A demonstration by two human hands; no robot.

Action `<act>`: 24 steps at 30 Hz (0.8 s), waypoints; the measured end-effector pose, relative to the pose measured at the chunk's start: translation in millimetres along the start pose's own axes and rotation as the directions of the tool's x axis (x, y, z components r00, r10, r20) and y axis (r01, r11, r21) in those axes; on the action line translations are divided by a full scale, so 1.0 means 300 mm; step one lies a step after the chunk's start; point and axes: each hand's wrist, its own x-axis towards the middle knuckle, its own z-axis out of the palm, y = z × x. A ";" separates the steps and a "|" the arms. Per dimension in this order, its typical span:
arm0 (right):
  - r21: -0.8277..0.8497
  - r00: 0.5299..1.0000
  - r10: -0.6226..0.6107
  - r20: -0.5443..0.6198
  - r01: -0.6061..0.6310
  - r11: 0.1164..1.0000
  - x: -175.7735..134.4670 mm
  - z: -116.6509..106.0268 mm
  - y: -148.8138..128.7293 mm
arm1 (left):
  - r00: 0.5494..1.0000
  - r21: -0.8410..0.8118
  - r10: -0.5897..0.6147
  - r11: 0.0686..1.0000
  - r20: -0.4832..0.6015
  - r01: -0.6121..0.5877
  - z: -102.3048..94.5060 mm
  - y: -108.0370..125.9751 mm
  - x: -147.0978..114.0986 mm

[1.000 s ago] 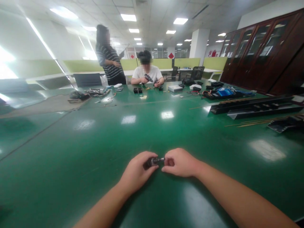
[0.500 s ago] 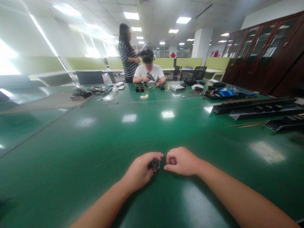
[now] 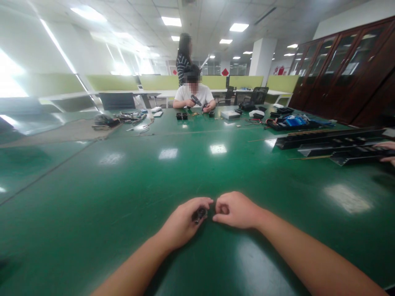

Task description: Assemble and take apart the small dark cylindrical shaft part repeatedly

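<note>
Glossy green tabletop (image 3: 129, 181), left fingers (image 3: 203, 200) clasping dark metallic piece (image 3: 201, 212), right fingers (image 3: 222, 200) bent, parted

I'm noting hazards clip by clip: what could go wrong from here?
The dark part is in the left hand alone, so it might slip onto the glossy green table. The right hand is curled nearby; anything small inside would be hidden and could drop. At the far right, another person's hand is by the black channels; a bump might shift the thin rods alongside.
</note>
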 end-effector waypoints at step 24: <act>0.046 0.993 0.013 -0.115 -0.008 0.999 0.000 0.008 -0.001 | 0.984 0.187 -0.010 0.981 -0.180 0.044 -0.011 0.009 0.011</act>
